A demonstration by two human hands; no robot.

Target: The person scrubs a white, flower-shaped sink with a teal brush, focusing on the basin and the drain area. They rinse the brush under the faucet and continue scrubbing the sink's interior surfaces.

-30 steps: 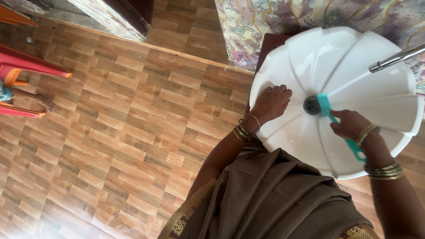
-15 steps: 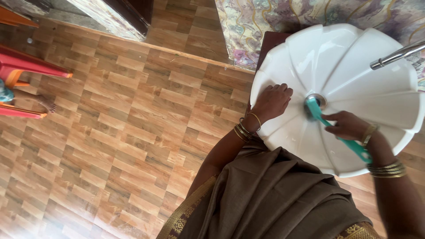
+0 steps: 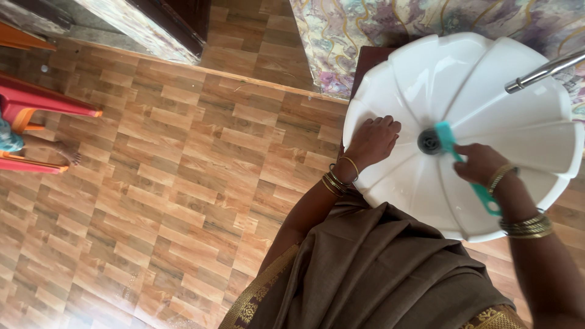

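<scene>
A white, petal-shaped wash basin (image 3: 487, 79) fills the upper right of the head view, with a dark round drain (image 3: 429, 142) at its middle. My right hand (image 3: 479, 163) grips a teal brush (image 3: 446, 136) whose head rests beside the drain; the handle's end (image 3: 489, 202) sticks out past my wrist. My left hand (image 3: 373, 140) lies flat on the basin's left rim, fingers together, holding nothing. Gold bangles ring both wrists.
A chrome tap spout (image 3: 544, 70) reaches over the basin from the right. Wood-pattern floor tiles (image 3: 152, 183) spread to the left. A red plastic chair (image 3: 36, 103) and another person's bare foot (image 3: 67, 155) are at the far left. A marbled wall (image 3: 347, 36) stands behind the basin.
The brush head has slid around the drain, from its left side toward its right, with my right hand following. My left hand stays on the rim.
</scene>
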